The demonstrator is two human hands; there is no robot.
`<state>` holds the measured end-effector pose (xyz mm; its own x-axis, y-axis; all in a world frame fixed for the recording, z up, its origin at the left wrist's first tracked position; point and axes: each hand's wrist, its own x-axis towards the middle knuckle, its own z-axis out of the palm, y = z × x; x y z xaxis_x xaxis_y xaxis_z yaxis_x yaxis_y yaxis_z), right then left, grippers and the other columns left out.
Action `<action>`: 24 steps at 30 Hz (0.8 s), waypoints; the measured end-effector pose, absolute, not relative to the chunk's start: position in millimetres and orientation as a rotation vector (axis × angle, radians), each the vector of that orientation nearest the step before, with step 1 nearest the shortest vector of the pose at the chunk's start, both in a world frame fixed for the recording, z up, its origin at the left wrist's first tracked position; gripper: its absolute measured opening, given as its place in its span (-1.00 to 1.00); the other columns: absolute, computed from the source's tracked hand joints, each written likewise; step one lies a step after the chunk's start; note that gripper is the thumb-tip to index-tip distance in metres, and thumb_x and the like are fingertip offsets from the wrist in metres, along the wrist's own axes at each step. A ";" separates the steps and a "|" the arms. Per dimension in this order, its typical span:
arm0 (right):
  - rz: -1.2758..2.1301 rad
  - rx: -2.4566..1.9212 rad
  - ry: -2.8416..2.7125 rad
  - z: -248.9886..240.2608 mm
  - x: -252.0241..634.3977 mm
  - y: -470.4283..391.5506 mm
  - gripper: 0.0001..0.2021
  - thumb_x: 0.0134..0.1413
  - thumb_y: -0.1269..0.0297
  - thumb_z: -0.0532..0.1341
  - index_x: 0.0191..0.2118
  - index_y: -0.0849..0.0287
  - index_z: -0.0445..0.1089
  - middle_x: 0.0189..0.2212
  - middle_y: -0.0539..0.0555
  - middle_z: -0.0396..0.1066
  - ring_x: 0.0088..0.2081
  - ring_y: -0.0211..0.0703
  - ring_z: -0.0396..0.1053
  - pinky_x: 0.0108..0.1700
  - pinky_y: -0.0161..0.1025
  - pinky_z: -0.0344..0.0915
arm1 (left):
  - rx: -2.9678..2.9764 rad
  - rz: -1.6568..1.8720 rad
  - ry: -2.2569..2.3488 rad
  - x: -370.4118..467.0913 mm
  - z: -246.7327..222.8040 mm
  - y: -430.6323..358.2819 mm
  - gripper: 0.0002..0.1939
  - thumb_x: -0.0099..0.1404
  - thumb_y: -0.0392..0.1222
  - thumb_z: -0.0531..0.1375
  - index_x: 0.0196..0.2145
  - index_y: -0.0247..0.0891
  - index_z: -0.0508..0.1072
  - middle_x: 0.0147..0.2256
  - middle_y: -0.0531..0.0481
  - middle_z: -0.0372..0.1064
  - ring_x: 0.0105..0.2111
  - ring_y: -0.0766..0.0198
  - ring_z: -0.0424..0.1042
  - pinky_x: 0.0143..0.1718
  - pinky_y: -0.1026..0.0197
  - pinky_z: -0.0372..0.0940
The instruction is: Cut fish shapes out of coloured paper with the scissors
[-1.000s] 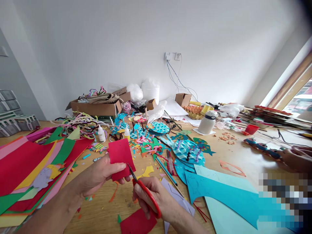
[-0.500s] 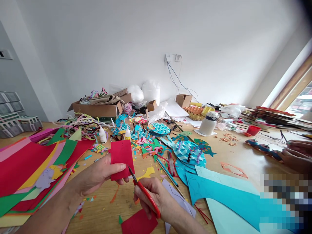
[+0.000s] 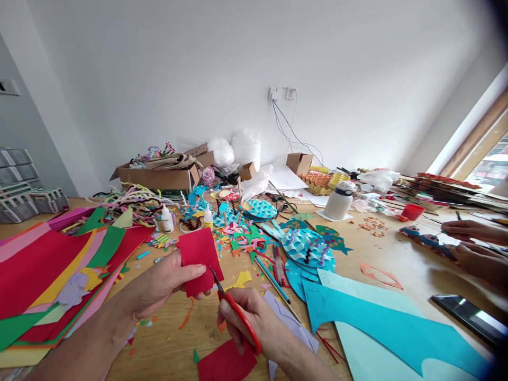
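Between the thumb and fingers of my left hand (image 3: 177, 275) is a piece of red paper (image 3: 198, 251), held up over the table. My right hand (image 3: 254, 315) grips a pair of scissors (image 3: 242, 320) with orange-red handles. The scissor blades point up and left and lie at the paper's lower right part, close to my left thumb. A second red paper piece (image 3: 226, 362) rests on the table below my right hand. Near it lies a lilac paper sheet (image 3: 291, 323), partly behind my right forearm.
Stacked coloured sheets (image 3: 51, 270) spread over the left. Glue bottles (image 3: 167, 219), paper scraps (image 3: 246, 241) and blue paper crafts (image 3: 305, 246) lie ahead. Blue sheets (image 3: 369, 312) and a phone (image 3: 472, 317) are to the right. Another person's hands (image 3: 480, 248) work at the right edge.
The red paper in my left hand has tilted slightly, its lower right corner shifting right. My right hand and the scissors stay nearly in place. The other person's hands have moved left.
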<state>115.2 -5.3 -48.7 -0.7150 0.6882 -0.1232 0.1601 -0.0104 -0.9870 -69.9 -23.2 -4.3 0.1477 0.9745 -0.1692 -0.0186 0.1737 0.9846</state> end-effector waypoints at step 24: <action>1.629 -0.842 -1.974 -59.3 116.5 -2.4 -0.71 0.09 0.23 0.07 -0.61 0.19 0.14 -0.74 -0.15 -0.03 -0.71 -0.44 -0.05 -0.69 -0.44 -0.16 | 1.112 1.056 1.080 -69.0 0.0 -22.8 -0.79 0.13 -0.20 0.22 -0.23 -0.16 0.51 -0.37 0.02 0.54 -0.36 0.23 0.47 -0.29 0.26 0.33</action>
